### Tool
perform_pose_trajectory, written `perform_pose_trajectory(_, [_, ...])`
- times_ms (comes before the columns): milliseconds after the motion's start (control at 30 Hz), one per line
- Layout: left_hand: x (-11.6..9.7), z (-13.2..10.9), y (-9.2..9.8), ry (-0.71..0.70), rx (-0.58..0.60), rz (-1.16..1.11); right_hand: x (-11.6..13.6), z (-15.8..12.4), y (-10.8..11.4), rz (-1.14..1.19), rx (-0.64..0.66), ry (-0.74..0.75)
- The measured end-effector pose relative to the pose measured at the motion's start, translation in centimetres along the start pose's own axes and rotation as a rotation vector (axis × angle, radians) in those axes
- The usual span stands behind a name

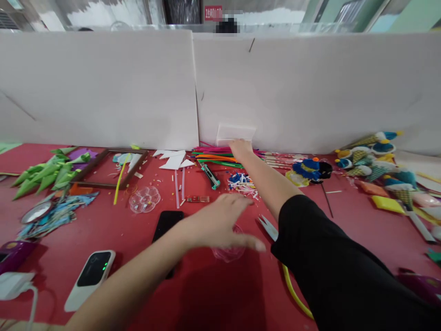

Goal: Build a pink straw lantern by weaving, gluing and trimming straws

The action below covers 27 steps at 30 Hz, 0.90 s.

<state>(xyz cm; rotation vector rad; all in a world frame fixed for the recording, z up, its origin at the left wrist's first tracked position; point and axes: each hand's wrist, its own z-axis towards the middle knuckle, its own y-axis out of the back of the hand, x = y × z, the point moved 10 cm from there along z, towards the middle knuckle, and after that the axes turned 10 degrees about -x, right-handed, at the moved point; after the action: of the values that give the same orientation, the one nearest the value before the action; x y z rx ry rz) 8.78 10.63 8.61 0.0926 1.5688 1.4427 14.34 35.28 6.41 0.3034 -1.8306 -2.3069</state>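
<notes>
My left hand point(223, 223) hovers over the red table with its fingers apart and nothing in them. Partly hidden beneath it is a clear pink plastic dish point(228, 254). My right hand point(241, 149) reaches far forward to the lower edge of a white rectangular piece point(236, 132) by the partition. Its fingertips are hidden, so I cannot tell whether it grips that piece. Just below lie colourful pipe cleaners point(217, 158). Short blue and white bits point(243, 184) lie nearer me, beside a teal utility knife point(210, 177). Scissors point(268, 227) with a yellow handle lie by my right sleeve.
A white partition point(303, 92) spans the back. Left are green paper-like cones point(48, 172), a brown frame point(106, 186), a clear palette point(144, 199), a black phone point(168, 223) and a white device point(91, 276). Right are a blue fuzzy figure point(306, 170) and several decorated cones point(374, 156).
</notes>
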Motion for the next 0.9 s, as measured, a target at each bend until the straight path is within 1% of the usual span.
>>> perform_pose_trajectory(100, [-1.0,-2.4,-2.9,0.060,0.128,0.163,-0.4,-0.2,1.2,0.095,-0.070,-0.053])
perform_pose_trajectory(167, [-1.0,-3.5,-4.5,0.088,0.187,0.248,-0.7,-0.3,2.1,0.188,-0.107,-0.086])
perform_pose_trajectory(200, [-0.8,-3.9,-4.9,0.105,0.200,0.266,-0.8,-0.3,2.7,0.243,-0.123,-0.106])
perform_pose_trajectory(267, [-0.3,-4.2,-5.1,0.141,0.186,0.277,-1.3,-0.5,3.9,0.370,-0.157,-0.158])
perform_pose_trajectory(333, [0.3,-4.3,-4.5,0.167,0.128,0.279,-1.9,-1.2,5.1,0.533,-0.188,-0.228])
perform_pose_trajectory(400, [0.9,-4.4,-3.5,0.187,0.050,0.286,-2.4,-2.8,5.9,0.738,-0.186,-0.307])
perform_pose_trajectory(433, [1.4,-4.5,-2.9,0.204,0.012,0.284,-2.6,-4.1,5.9,0.854,-0.161,-0.347])
perform_pose_trajectory(533, [2.8,-5.1,-1.9,0.252,-0.063,0.252,-2.3,-9.4,5.0,1.210,-0.023,-0.426])
perform_pose_trajectory(667, [3.6,-5.6,-1.6,0.174,-0.154,0.112,-2.2,-17.4,2.8,1.569,0.098,-0.567])
perform_pose_trajectory(767, [4.9,-6.0,-2.3,0.185,-0.180,0.028,-1.6,-22.1,0.6,1.742,0.143,-0.687])
perform_pose_trajectory(833, [6.0,-6.3,-2.8,0.241,-0.213,-0.041,-0.6,-24.5,-0.9,1.812,0.169,-0.757])
perform_pose_trajectory(900, [7.0,-6.6,-3.2,0.281,-0.261,-0.117,0.5,-26.3,-2.3,1.859,0.173,-0.809])
